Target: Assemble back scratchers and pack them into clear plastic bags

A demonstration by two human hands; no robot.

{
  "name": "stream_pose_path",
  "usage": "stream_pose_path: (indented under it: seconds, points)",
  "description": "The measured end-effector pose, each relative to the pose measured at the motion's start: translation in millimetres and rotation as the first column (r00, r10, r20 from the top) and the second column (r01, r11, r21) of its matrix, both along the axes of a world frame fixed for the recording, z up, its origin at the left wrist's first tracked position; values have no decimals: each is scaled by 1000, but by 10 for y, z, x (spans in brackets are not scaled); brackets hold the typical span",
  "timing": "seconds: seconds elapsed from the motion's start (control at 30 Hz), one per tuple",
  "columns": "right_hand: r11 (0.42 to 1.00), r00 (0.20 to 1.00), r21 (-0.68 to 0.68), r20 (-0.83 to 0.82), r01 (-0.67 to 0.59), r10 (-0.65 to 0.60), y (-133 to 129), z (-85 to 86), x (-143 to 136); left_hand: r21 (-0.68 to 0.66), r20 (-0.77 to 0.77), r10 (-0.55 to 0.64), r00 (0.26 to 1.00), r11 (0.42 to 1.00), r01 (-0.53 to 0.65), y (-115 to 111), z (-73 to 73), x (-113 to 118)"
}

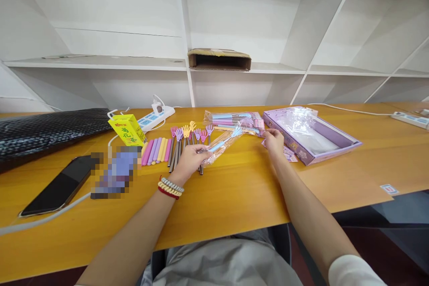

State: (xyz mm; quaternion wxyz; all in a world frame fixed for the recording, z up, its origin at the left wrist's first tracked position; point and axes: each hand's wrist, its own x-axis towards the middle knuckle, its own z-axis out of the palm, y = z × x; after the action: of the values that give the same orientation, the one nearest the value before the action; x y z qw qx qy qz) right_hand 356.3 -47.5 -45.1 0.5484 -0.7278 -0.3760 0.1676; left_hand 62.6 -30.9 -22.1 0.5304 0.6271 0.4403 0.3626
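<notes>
My left hand (192,161) grips one end of a blue back scratcher (217,145) in a clear plastic sleeve, its claw head pointing away to the right. My right hand (275,141) is closed, fingertips pressed together beside small purple-pink cards (290,154); what they pinch is hidden. Several unwrapped metal rods with pink, purple and yellow claw heads (186,132) lie under and beyond my left hand. Left of them is a row of pink, purple and yellow handle tubes (156,151). Bagged back scratchers (231,118) lie behind, near the shelf.
An open purple box (335,154) with clear plastic inside stands at right. Leftward are a yellow drink carton (129,129), a power strip (156,118), a black phone (60,185) and a black textured bag (50,132). A cardboard box (219,52) sits on the white shelf.
</notes>
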Motion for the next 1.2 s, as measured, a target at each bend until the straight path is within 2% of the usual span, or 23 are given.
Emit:
stream_pose_path:
  seconds: [0.03,0.1,0.17,0.27,0.4,0.5,0.57,0.63,0.7,0.73,0.8,0.9,0.97,1.03,1.1,1.2]
  points:
    - [994,986,-99,161,53,-36,-29,15,38,0,8,14,1000,1000,-14,3,3,-1]
    - [939,902,-283,428,193,-56,-85,38,107,7,7,29,1000,1000,-29,5,12,1]
    - [870,831,-422,555,256,25,-129,44,161,14,-5,28,1000,1000,-28,3,18,6]
    - [805,799,-526,590,274,113,-157,31,213,21,-27,21,999,1000,-20,4,8,12]
    - [784,808,-575,563,234,172,-155,15,246,27,-45,7,999,1000,-6,16,-27,5]
    - [808,813,-545,561,225,153,-148,20,243,38,-50,-14,999,999,16,24,-51,-6]
    - [849,822,-492,553,192,135,-139,27,218,46,-62,-23,998,999,26,20,-53,-10]
    - [919,823,-384,549,92,147,-124,30,164,56,-84,-25,996,998,30,10,-43,-10]
    - [975,811,-216,559,-61,174,-108,24,78,73,-107,-30,994,997,38,-2,-30,-7]
    - [982,802,-123,568,-140,185,-101,18,27,84,-114,-35,993,995,45,-7,-26,-4]
    - [962,781,35,593,-269,197,-91,-1,-81,101,-123,-49,991,993,62,-12,-30,2]
    - [916,758,160,623,-368,196,-79,-31,-204,110,-131,-66,989,991,80,-10,-58,8]
    - [917,758,187,632,-351,162,-72,-48,-236,109,-138,-73,988,990,88,-8,-74,10]
    - [944,765,182,636,-275,100,-67,-61,-230,85,-144,-98,985,990,110,-12,-78,10]
    - [975,776,140,629,-175,49,-65,-70,-206,51,-156,-132,979,989,142,-19,-71,9]
    - [997,803,26,595,-66,37,-66,-80,-175,40,-171,-157,973,985,166,-29,-59,8]
